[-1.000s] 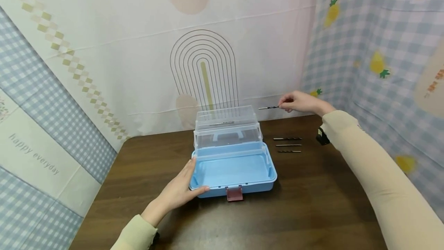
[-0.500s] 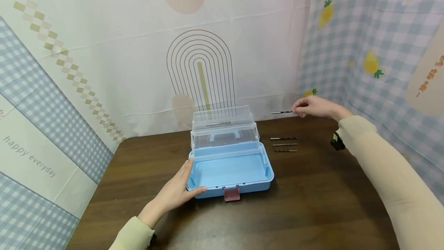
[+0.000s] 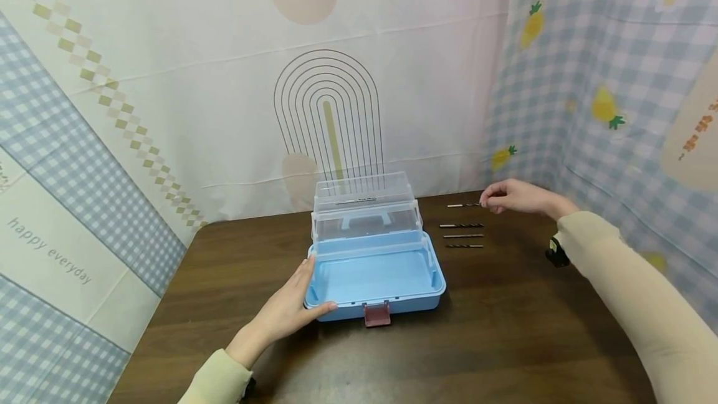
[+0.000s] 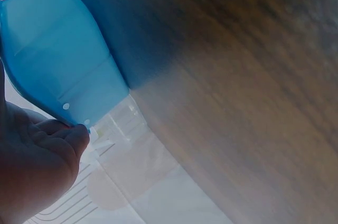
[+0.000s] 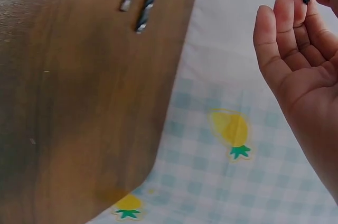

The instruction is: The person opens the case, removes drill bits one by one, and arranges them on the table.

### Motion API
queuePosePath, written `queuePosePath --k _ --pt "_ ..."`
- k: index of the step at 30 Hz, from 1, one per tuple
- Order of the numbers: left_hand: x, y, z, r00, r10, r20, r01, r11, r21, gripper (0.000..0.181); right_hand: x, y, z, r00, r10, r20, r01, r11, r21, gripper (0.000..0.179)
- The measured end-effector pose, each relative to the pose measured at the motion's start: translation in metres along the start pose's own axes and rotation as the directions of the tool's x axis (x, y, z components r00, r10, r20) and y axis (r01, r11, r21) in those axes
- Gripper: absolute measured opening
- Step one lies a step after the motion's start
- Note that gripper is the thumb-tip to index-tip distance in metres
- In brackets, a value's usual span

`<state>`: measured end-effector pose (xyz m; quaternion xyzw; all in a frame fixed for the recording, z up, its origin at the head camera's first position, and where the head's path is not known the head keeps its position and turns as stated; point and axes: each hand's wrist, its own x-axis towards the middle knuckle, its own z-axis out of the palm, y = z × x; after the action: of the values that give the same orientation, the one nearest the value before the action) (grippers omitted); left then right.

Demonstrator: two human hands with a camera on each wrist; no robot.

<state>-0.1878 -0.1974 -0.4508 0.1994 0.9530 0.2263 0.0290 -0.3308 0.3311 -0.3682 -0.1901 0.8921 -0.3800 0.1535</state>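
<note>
A light-blue toolbox (image 3: 373, 273) stands on the table with its clear lid raised. My left hand (image 3: 288, 301) holds its front left corner, thumb on the front rim and fingers along the left side. In the left wrist view the fingers bend at the edge of the blue wall (image 4: 68, 60). My right hand (image 3: 513, 197) pinches the dark end of a drill bit (image 3: 462, 205) between thumb and fingers, its shiny shank pointing left, low over the back of the table. Three more drill bits (image 3: 462, 226) lie in a row in front of it.
Another thin drill bit (image 3: 359, 200) shows at the clear raised lid (image 3: 364, 189). A reddish latch (image 3: 377, 314) hangs at the toolbox's front. A patterned cloth (image 3: 437, 80) rises behind the table's (image 3: 252, 235) back edge.
My right hand has carried the drill bit right and down, from beside the raised lid to just behind the row of bits. My left hand stays on the toolbox.
</note>
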Motion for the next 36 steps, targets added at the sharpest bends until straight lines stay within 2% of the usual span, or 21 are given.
queuePosePath --k 8,16,28,36 --pt "0.000 -0.001 0.000 1.000 0.001 0.010 -0.001 1.000 0.001 0.114 -0.010 0.020 0.013 0.999 -0.019 0.038 0.019 1.000 0.001 0.020" --pt "0.001 -0.001 -0.001 1.000 0.001 0.010 -0.001 1.000 0.007 0.115 -0.012 0.036 0.026 0.996 -0.049 0.073 0.047 0.998 0.032 0.021" --pt "0.002 -0.003 0.001 1.000 0.005 -0.001 -0.005 1.000 0.012 0.115 -0.016 0.049 0.048 0.994 -0.029 0.107 0.022 0.997 0.073 0.021" --pt "0.000 -0.001 0.000 1.000 -0.010 0.014 0.010 1.000 0.000 0.115 -0.015 0.057 0.060 0.992 -0.035 0.124 0.028 0.998 0.062 0.020"
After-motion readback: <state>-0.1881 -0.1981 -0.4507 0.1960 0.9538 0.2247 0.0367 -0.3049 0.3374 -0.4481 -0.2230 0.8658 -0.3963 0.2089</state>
